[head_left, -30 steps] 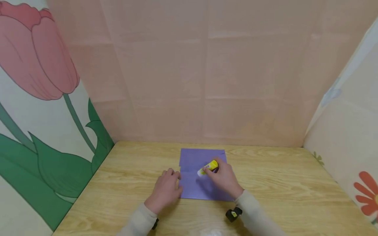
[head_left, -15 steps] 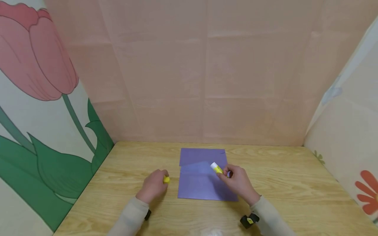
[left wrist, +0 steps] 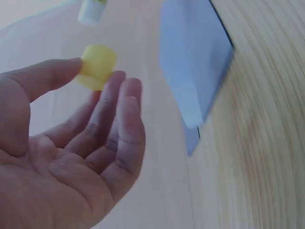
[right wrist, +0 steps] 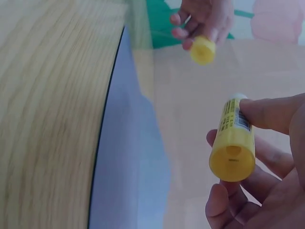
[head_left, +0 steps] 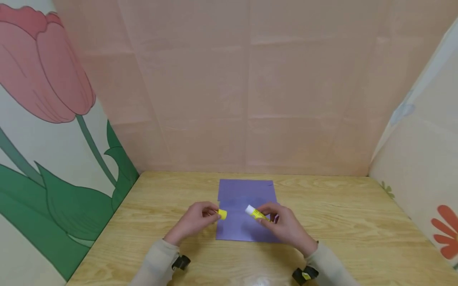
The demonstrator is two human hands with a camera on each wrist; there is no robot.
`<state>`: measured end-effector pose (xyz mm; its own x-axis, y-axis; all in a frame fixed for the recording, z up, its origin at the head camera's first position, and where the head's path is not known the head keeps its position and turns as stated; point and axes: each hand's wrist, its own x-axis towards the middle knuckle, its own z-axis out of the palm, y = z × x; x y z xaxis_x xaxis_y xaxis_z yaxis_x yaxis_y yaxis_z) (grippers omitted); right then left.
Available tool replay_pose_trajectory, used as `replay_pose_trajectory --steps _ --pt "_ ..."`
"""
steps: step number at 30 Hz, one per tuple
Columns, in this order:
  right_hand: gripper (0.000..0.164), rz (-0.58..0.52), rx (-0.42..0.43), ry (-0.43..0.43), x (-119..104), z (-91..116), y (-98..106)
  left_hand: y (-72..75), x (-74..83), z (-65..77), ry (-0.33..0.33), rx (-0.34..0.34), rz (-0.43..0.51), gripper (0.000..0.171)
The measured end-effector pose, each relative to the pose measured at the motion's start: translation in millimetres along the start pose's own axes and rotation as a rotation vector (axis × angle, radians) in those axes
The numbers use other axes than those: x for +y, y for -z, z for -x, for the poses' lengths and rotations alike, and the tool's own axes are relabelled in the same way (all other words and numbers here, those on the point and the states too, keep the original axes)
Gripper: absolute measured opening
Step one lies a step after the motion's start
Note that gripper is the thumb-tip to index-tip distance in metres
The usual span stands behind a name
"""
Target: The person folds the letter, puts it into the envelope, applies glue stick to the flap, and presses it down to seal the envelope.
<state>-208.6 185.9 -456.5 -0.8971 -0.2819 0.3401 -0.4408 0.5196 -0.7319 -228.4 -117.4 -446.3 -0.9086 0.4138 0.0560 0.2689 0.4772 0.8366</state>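
My left hand [head_left: 196, 219] pinches a yellow glue stick cap [left wrist: 97, 67] between thumb and fingertips, its mouth turned to the right. Facing it, my right hand [head_left: 284, 223] holds the yellow glue stick [right wrist: 233, 138], white end [head_left: 249, 209] tilted up and left toward the cap. A short gap separates the two. Below both hands a purple folded paper or envelope [head_left: 232, 230] lies flat on the table, with a step in its left edge and a small slit near its top right corner. The right hand covers part of its right side.
The wood-grain table [head_left: 150, 198] reaches back to a creased pinkish cloth backdrop [head_left: 200, 99]. Panels with a painted tulip [head_left: 46, 71] and a red flower [head_left: 445, 232] stand at left and right. Black wrist cameras [head_left: 305, 275] sit under the sleeves.
At first the right hand held the glue stick tip-down over the purple paper; it then lifted and turned it tip-up. The left hand left the paper's edge, came up with the cap and moved right toward the stick.
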Motion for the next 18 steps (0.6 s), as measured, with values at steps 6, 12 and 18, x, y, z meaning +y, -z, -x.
replay_pose_trajectory --steps 6,12,18 --pt "0.019 -0.046 -0.053 0.034 -13 2 -2 -5.4 9.9 -1.6 0.003 -0.061 0.171 0.035" --pt "0.019 -0.085 -0.096 0.049 -19 2 -7 -10.8 19.3 -1.2 0.016 -0.102 0.223 0.034" --pt "0.017 -0.085 -0.116 0.037 -21 2 -10 -13.7 23.3 -1.5 0.045 -0.13 0.264 0.035"
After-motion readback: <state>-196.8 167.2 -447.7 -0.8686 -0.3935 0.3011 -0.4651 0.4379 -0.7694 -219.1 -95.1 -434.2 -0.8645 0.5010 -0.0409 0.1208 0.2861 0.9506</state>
